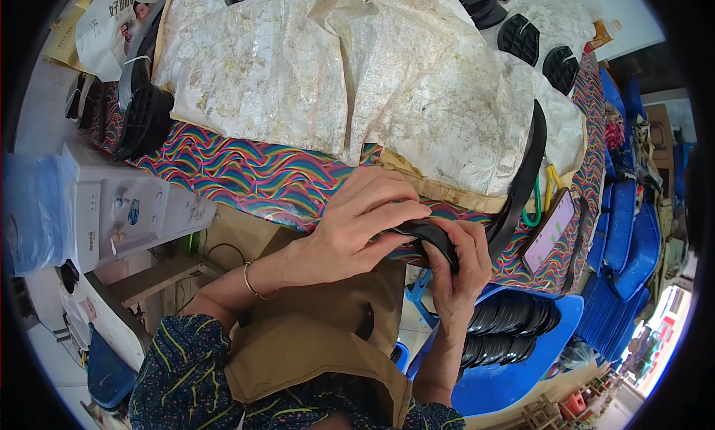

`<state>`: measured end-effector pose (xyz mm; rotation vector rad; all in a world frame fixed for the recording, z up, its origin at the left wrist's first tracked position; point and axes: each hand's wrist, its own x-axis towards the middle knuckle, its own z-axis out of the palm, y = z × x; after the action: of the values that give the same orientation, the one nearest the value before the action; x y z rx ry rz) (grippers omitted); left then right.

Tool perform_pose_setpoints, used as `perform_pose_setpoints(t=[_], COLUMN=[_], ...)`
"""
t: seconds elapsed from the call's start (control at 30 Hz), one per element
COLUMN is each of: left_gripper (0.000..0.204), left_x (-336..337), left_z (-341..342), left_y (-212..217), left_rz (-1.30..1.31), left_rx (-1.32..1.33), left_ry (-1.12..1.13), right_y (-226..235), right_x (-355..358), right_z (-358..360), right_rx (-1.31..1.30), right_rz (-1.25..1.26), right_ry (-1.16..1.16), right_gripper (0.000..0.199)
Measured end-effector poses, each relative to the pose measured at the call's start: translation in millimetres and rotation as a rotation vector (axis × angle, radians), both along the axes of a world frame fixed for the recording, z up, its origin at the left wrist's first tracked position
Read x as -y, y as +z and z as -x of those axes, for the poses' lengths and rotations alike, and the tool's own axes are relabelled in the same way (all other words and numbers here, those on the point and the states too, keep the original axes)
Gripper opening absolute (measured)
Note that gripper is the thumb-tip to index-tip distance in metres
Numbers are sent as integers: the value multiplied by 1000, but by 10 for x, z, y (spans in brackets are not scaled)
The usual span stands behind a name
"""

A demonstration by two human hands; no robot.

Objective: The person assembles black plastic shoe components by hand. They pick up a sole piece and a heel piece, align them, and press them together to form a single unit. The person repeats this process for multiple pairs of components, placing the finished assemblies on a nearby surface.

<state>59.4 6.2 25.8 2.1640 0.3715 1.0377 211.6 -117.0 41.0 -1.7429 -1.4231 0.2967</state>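
Counter (246, 173): we've got the wavy rainbow cover, a crumpled white sheet (335, 65) spread over the far part.
Black sole (514, 199): long and curved, it runs from our hands up and away to the right, over the counter edge.
Left hand (357, 221): fingers curled over the sole's near end, pressing down.
Right hand (462, 270): closed round that same end from below, and nearer to the sole's long run.
Phone (550, 230): just beside the sole, right.

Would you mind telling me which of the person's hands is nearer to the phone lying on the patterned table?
Right. The right hand grips a black sole piece just left of the phone; the left hand sits farther left, also on that piece.
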Motion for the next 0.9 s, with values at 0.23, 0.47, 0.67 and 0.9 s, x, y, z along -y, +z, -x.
perform_pose_setpoints(t=[0.23,0.47,0.67,0.9], left_gripper=[32,31,29,30], left_x=[40,37,7,-77], left_z=[-30,-87,-107,-49], left_y=[-40,-28,-92,-149], left_rz=[-175,-264,-344,-497], left_rx=[-6,-27,13,-5], left_ry=[89,155,203,116], right_y=[-11,-34,-39,-56], right_x=[6,21,18,55], right_z=[25,38,102,127], right_rx=[0,-8,-36,-65], right_rz=[4,-3,-35,-60], right_ry=[-31,-97,-168,-205], right_gripper=[38,36,25,30])
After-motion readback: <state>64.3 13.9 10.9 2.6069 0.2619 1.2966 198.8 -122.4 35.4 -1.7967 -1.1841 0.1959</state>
